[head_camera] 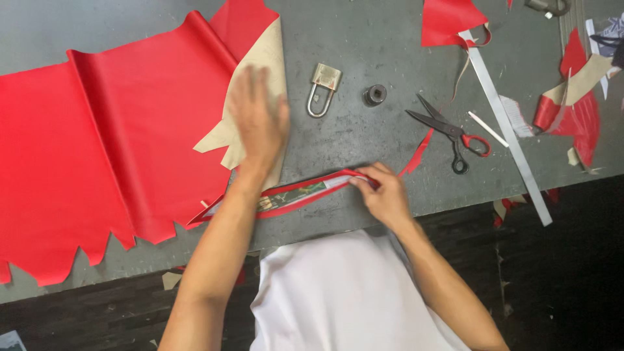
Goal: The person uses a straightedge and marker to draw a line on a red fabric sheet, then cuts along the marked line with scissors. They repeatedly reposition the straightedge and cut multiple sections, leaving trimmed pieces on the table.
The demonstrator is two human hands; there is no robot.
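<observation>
2 hands work a flat red-edged panel with a green printed face lying at the near edge of the grey worktable. My guess at the risk: the panel could slide off that edge, or its folded red border spring open, if the pinch slackens. The right hand pinches the panel's right corner between thumb and fingers. The left hand, fingers spread flat, presses the beige underside of a large red leatherette sheet.

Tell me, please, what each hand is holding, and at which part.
The right hand pinches the right end of a flat red-edged panel. The left hand holds nothing; it lies flat on the beige underside of the red leather sheet.
</observation>
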